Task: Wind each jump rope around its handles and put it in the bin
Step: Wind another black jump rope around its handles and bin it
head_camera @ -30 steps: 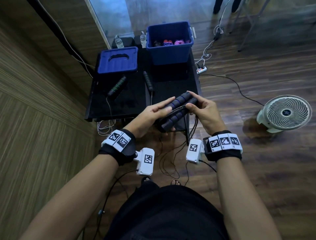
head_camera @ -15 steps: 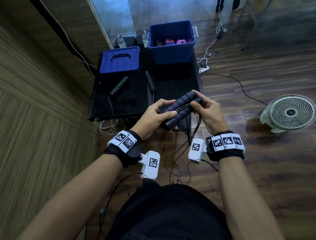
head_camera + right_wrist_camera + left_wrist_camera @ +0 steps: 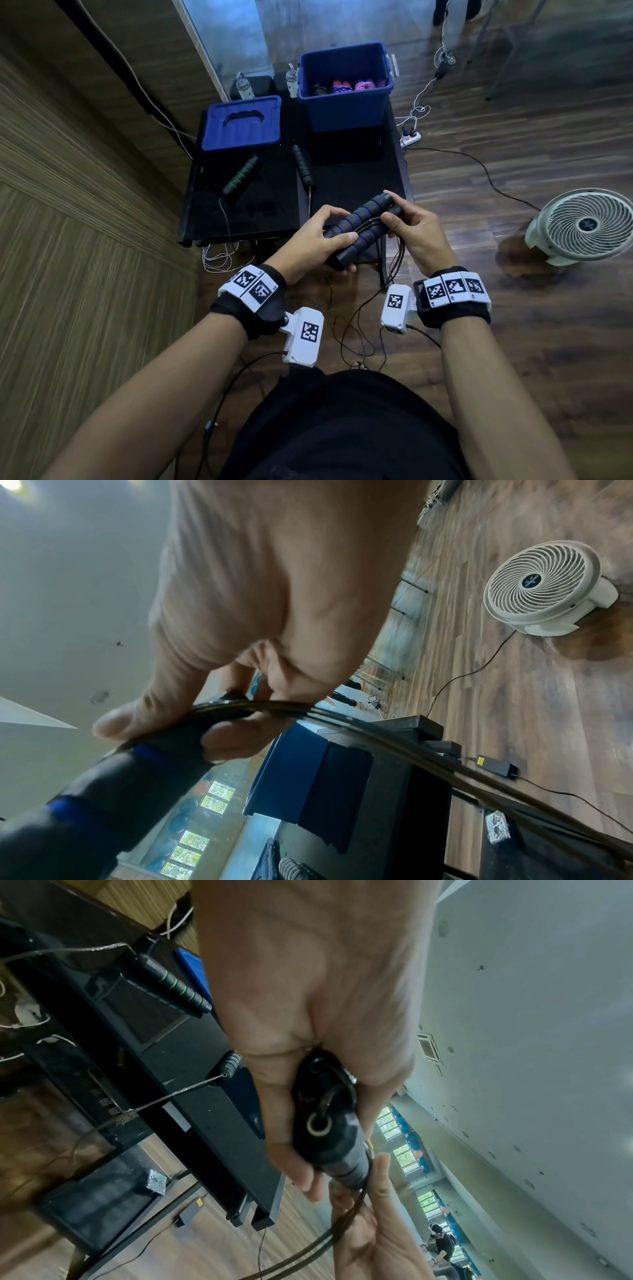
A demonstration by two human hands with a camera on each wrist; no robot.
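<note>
Two black handles with blue rings (image 3: pixel 359 226) lie side by side in front of my chest. My left hand (image 3: pixel 318 236) grips their near end, seen end-on in the left wrist view as the handle ends (image 3: pixel 325 1123). My right hand (image 3: pixel 407 222) pinches the far end and holds the thin black cord (image 3: pixel 308 712) against the handles. The cord's loose loops (image 3: pixel 356 329) hang down to the floor. The open blue bin (image 3: pixel 346 89) stands at the far end of the black table (image 3: pixel 356 178) with coloured ropes inside.
A green-ringed handle (image 3: pixel 239 174) and a black handle (image 3: pixel 303 164) of another rope lie on the table, their cord trailing off the near edge. A blue lid (image 3: pixel 241 123) lies at the back left. A white fan (image 3: pixel 582 226) stands on the floor to the right.
The handles have stayed gripped in both hands. My right hand's fingers have shifted along the far end with the cord, and the view has drifted slightly.
</note>
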